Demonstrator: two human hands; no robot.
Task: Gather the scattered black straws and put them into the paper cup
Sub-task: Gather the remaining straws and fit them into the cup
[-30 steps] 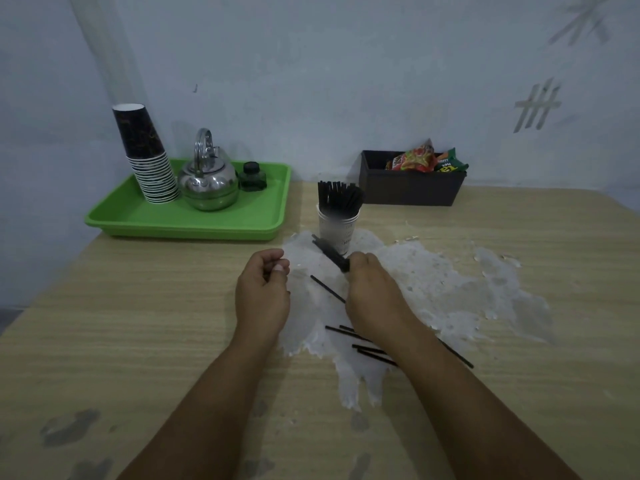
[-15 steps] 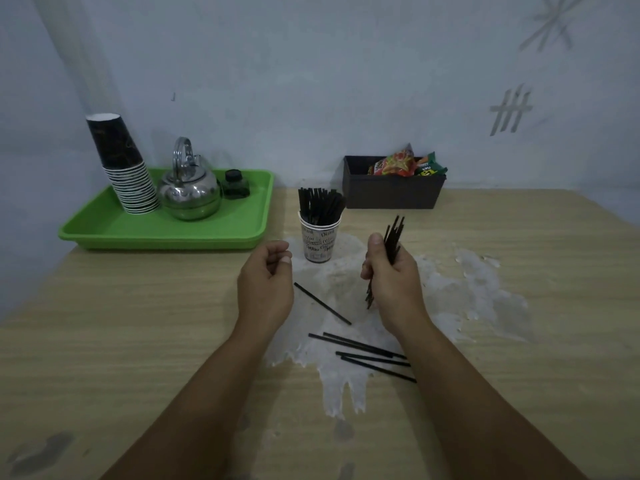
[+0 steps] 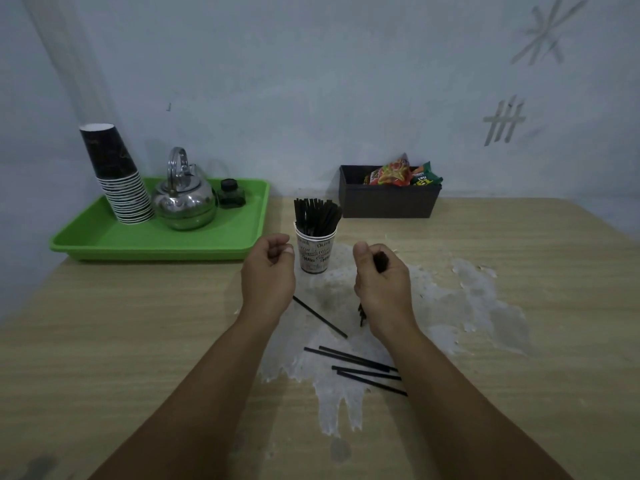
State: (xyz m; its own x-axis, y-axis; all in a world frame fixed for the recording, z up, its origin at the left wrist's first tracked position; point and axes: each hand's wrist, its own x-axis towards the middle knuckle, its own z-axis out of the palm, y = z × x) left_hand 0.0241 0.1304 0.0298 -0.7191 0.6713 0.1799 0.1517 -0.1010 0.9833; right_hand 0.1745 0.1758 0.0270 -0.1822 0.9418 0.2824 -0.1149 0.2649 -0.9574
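A white printed paper cup (image 3: 314,251) stands mid-table, holding several upright black straws (image 3: 316,216). To the right of the cup, my right hand (image 3: 382,287) is closed around a bundle of black straws (image 3: 380,262), held nearly upright; the lower ends stick out below my palm near the table. My left hand (image 3: 268,275) hovers just left of the cup with fingers curled and nothing in it. One loose straw (image 3: 320,317) lies between my hands. Several more loose straws (image 3: 360,367) lie nearer me, partly under my right forearm.
A green tray (image 3: 159,237) at the back left carries a stack of dark paper cups (image 3: 116,174), a steel kettle (image 3: 183,199) and a small dark jar (image 3: 231,194). A black box (image 3: 388,202) with snack packets stands against the wall. The wooden table (image 3: 138,323) has a pale worn patch.
My right hand has lifted the bundle from lying low near the cup to nearly upright, then lowered it so its ends point at the table. The left hand stayed in place.
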